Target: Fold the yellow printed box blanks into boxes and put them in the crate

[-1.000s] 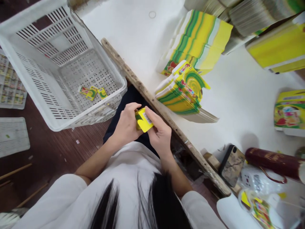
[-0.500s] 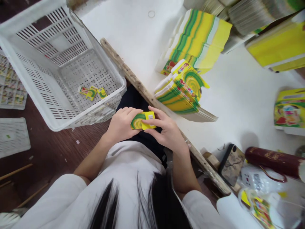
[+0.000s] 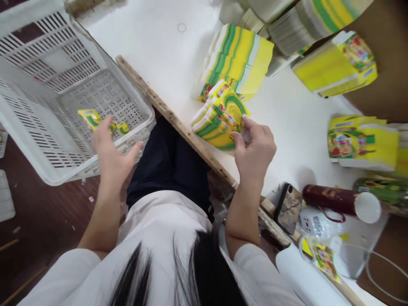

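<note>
My left hand (image 3: 110, 151) is over the near edge of the white plastic basket (image 3: 76, 172), thumb and fingers spread, holding nothing. Just beyond its fingertips is a small yellow-green box (image 3: 91, 118); whether it is in the air or lying down I cannot tell. Another small box (image 3: 123, 127) rests on the basket floor, partly near my fingers. Over the table, my right hand (image 3: 255, 146) pinches the right edge of the top flat carton (image 3: 232, 108) on a fanned stack of printed yellow-green cartons (image 3: 213, 131).
A taller stack of flat cartons (image 3: 236, 63) stands behind. More carton bundles (image 3: 338, 66) lie farther right. The wooden table edge (image 3: 178, 114) runs diagonally before me. A phone (image 3: 288, 208) and a dark red tumbler (image 3: 330, 197) are at right; a rubber band (image 3: 181, 27) lies at the back.
My hands have parted from the folded box they both held. The left swung to the basket and opened; the right went to the carton stack. The view shifted a little to the right.
</note>
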`<act>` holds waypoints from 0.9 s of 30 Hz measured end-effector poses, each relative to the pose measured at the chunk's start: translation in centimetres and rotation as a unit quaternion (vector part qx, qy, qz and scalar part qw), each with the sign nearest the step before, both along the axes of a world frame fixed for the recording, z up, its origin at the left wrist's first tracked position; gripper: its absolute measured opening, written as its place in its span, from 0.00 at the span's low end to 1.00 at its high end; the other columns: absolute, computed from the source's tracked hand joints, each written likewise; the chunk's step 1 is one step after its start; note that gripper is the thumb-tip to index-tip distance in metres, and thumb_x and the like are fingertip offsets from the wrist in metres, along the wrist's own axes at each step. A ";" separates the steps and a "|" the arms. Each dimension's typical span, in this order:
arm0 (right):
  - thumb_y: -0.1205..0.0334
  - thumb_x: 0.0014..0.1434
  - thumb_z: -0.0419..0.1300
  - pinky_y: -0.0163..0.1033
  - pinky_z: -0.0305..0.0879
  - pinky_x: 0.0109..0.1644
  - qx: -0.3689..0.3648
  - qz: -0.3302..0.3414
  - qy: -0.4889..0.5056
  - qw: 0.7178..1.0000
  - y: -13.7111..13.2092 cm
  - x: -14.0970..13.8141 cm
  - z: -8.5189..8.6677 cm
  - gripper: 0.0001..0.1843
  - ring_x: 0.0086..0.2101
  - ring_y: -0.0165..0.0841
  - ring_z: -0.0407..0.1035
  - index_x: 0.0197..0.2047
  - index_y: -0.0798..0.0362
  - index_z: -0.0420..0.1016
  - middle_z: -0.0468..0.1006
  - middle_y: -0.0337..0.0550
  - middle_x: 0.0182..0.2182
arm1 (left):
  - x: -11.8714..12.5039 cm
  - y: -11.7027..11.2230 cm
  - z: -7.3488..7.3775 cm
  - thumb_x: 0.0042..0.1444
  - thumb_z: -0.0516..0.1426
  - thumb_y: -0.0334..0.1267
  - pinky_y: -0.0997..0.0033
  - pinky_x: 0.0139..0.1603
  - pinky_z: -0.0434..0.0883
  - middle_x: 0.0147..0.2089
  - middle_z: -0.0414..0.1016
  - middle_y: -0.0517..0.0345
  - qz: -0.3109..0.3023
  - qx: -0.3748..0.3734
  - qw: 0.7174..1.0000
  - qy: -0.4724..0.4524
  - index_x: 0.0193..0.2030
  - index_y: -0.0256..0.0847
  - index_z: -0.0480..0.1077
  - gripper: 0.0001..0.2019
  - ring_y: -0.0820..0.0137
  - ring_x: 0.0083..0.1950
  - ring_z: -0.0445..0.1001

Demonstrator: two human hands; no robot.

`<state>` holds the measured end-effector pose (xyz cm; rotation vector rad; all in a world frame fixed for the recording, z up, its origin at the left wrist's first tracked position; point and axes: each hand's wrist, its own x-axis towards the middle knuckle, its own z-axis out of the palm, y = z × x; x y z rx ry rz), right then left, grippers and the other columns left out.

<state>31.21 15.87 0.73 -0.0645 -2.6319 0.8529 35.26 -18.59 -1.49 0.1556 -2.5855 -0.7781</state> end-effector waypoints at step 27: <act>0.66 0.56 0.69 0.37 0.69 0.40 -0.412 0.271 -0.160 0.855 -11.0 7.1 -1.9 0.11 0.34 0.30 0.69 0.37 0.48 0.70 0.73 0.35 0.34 | 0.5 11.5 -0.6 0.52 0.60 0.68 0.70 0.39 0.72 0.34 0.67 0.62 -0.087 0.660 0.746 0.029 0.40 0.44 0.66 0.27 0.73 0.33 0.69</act>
